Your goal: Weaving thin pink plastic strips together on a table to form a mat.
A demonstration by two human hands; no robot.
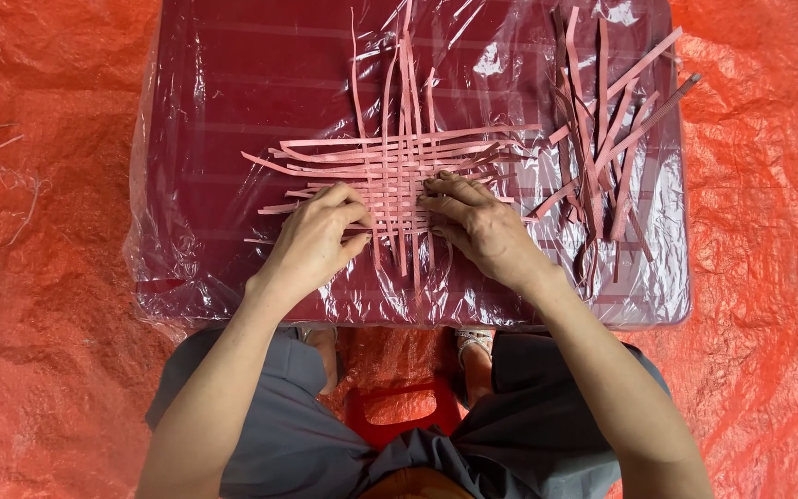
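**Weaving is only partly done**

Strips of pink material cross over and under each other in a small woven patch (397, 176) in the middle of the dark red table (233, 111). A clear plastic sheet (177, 277) covers the table. The patch is small and its middle looks tight, but long loose ends stick out on all four sides, so I think a lot of weaving is left.

The left hand (318, 242) lies flat on the near left edge of the patch, fingers curled down on the strips. The right hand (477, 222) presses the near right edge, fingers close together. Neither hand lifts a strip.

A heap of spare strips (602, 148) waits unused on the right side of the table. An orange tarp (759, 277) covers the ground.
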